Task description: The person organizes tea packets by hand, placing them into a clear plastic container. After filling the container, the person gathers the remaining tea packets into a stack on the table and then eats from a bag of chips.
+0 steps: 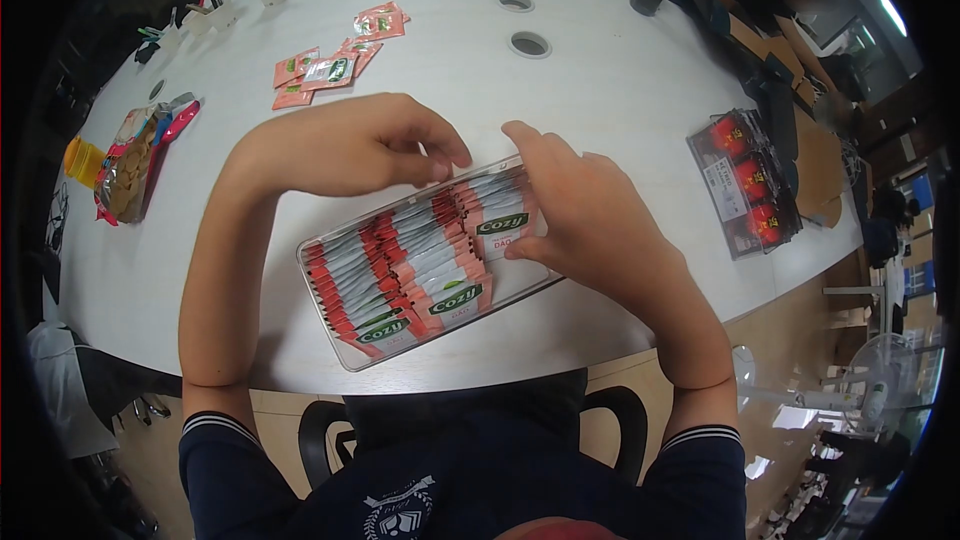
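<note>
Navy shirt [480,470] lies nearest. Sachets [455,302] look light, soft, slippery: pinch their edges. Right hand [592,212] spreads apart; left hand [365,145] curls, closure unclear

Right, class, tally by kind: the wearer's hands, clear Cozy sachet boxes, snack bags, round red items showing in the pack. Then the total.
Left hand and right hand: 2
Clear sachet box: 1
Snack bag: 1
Red items in pack: 3
Total: 7

Touching R end of clear box [352,368] of Cozy packs [440,278] w/ R hand [585,202]; bending L hand [400,145] by far edge. Also on bench [610,90]: pink packs [330,70], snack bag [130,170] to L, red things [748,180] to R.
</note>
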{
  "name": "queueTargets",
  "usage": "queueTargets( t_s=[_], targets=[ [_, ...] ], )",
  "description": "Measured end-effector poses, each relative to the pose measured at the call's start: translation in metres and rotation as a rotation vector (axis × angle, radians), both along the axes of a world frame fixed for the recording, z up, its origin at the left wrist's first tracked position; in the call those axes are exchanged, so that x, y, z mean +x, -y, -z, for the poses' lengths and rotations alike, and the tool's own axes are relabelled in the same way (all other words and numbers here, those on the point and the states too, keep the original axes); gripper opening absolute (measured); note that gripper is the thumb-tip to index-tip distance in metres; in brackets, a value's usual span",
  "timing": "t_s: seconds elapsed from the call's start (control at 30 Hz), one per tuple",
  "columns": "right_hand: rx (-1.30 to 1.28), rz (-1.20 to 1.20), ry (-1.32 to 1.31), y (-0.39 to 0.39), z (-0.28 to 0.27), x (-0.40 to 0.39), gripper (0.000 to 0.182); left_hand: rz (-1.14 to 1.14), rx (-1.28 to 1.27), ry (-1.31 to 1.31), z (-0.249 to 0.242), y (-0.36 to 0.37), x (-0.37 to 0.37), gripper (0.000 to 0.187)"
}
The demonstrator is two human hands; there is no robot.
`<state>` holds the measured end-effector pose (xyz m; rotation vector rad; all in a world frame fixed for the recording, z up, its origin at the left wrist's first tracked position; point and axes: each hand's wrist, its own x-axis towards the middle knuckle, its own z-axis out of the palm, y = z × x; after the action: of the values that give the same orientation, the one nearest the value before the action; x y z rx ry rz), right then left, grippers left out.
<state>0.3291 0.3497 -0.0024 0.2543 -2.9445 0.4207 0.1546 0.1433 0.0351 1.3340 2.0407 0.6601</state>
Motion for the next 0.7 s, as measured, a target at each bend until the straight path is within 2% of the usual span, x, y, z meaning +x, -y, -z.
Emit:
queueTargets(
  t_s=[0.1, 0.2, 0.27, 0.3, 0.33, 0.37, 0.4, 0.43, 0.5, 0.6, 0.67, 0.7],
  targets=[
    [-0.078, -0.046, -0.057, -0.01, -0.002, 0.0, 0.098, -0.169, 0.091, -0.172, 0.001, 0.017, -0.028, 0.026],
    [-0.169, -0.008, -0.054, -0.031, -0.032, -0.004, 0.085, -0.488, 0.127, -0.434, 0.008, 0.06, -0.093, 0.024],
    [-0.169, 0.007, -0.073, -0.055, -0.037, -0.024, 0.075, -0.693, -0.142, -0.652, 0.022, 0.098, -0.133, 0.037],
    [-0.238, -0.021, -0.085, -0.067, -0.032, -0.043, 0.06, -0.726, -0.21, -0.648, 0.032, 0.111, -0.142, 0.045],
    [-0.287, -0.021, -0.044, -0.076, -0.028, -0.062, 0.053, -0.756, -0.274, -0.641, 0.047, 0.121, -0.154, 0.054],
    [-0.333, -0.02, -0.001, -0.081, -0.023, -0.082, 0.047, -0.767, -0.169, -0.595, 0.076, 0.133, -0.174, 0.074],
    [-0.347, -0.048, -0.001, -0.081, -0.016, -0.104, 0.042, -0.768, -0.169, -0.56, 0.086, 0.128, -0.176, 0.088],
    [-0.359, -0.079, -0.001, -0.081, -0.006, -0.125, 0.037, -0.734, -0.129, -0.385, 0.076, 0.118, -0.164, 0.096],
    [-0.325, -0.122, -0.047, -0.072, 0.021, -0.168, 0.037, -0.661, 0.035, -0.969, 0.124, 0.109, -0.175, 0.097],
    [-0.268, -0.168, -0.2, -0.037, 0.049, -0.21, 0.042, -0.562, 0.024, -0.895, 0.127, 0.094, -0.172, 0.083],
    [-0.2, -0.309, -0.412, -0.018, 0.065, -0.234, 0.048, -0.497, 0.16, -0.574, 0.112, 0.086, -0.167, 0.079],
    [-0.209, -0.356, -0.448, -0.006, 0.068, -0.239, 0.049, -0.478, 0.286, -0.567, 0.117, 0.081, -0.167, 0.075]
  ],
)
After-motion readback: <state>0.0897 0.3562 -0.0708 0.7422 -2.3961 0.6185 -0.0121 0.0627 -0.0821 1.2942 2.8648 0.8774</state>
